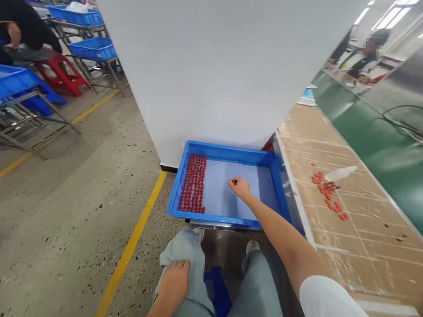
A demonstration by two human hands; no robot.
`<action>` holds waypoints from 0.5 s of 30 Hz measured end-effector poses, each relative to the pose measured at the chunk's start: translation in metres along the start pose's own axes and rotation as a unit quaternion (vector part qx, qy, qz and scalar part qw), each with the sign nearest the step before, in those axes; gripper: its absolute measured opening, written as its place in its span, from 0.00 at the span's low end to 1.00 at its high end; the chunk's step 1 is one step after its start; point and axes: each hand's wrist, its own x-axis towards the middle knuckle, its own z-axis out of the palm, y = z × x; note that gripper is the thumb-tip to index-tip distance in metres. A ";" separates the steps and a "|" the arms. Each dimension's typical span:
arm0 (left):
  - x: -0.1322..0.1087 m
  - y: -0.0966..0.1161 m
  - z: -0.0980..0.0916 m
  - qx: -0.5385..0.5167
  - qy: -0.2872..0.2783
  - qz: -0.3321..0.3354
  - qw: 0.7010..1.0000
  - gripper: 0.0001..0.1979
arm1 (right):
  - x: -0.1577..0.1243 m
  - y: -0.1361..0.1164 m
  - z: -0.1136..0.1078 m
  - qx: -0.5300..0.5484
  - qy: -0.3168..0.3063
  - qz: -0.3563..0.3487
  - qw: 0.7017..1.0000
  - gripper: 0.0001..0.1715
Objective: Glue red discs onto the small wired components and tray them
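Observation:
My right hand [239,186] reaches forward over the blue tray [229,152], its fingers pinched on a small red part [234,181]. Several rows of the same red parts [194,182] line the tray's left side on a pale blue sheet. My left hand [174,284] rests flat on my left knee, fingers lying open on the grey trousers, holding nothing.
A worktable [353,234] on my right carries loose red parts [329,195] and a white plastic piece [340,173], with a green conveyor [380,145] behind. A white pillar [217,63] stands behind the tray. Other people sit far left and far right. Blue bins on metal racks [11,89] stand at left.

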 end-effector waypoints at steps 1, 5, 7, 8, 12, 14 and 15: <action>0.012 -0.007 -0.001 -0.008 0.008 0.020 1.000 0.14 | 0.009 0.002 0.009 -0.034 -0.012 -0.022 0.999 0.16; 0.058 -0.031 -0.005 -0.047 0.028 0.105 0.993 0.12 | 0.033 0.011 0.042 -0.147 -0.059 -0.119 0.980 0.17; 0.073 -0.040 -0.005 -0.066 0.039 0.125 0.989 0.11 | 0.039 0.015 0.054 -0.191 -0.081 -0.167 0.964 0.17; 0.078 -0.043 -0.005 -0.075 0.045 0.131 0.988 0.11 | 0.041 0.017 0.059 -0.209 -0.091 -0.190 0.955 0.18; 0.085 -0.052 -0.001 -0.103 0.060 0.147 0.982 0.09 | 0.043 0.024 0.073 -0.261 -0.125 -0.264 0.920 0.18; 0.085 -0.055 0.000 -0.113 0.067 0.149 0.980 0.09 | 0.042 0.026 0.076 -0.277 -0.134 -0.287 0.907 0.20; 0.085 -0.055 0.000 -0.117 0.070 0.150 0.979 0.10 | 0.042 0.027 0.077 -0.282 -0.137 -0.295 0.902 0.21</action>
